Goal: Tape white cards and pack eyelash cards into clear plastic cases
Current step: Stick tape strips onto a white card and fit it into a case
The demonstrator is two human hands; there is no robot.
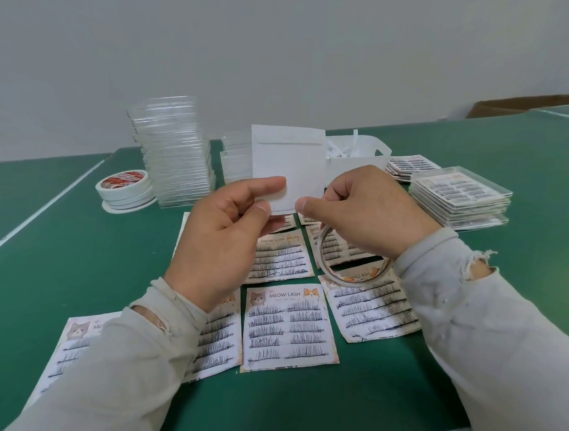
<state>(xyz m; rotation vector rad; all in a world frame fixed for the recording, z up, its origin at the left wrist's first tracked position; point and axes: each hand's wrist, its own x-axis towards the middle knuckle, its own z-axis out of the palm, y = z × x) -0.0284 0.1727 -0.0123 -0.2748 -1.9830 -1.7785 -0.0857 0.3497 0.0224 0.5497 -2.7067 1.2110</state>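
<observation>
A short stack of packed cases (459,197) sits at my right, but a tall stack of empty clear cases (172,153) and many eyelash cards (289,328) spread across the green surface (66,240) are left. My left hand (224,232) pinches the white card's (288,164) lower edge, upright above the spread. My right hand (367,208) touches that edge, its grip curled round a tape roll (349,262).

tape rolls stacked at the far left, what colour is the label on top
Red and white print on the tape rolls, on white rolls; the head view shows it.
</observation>
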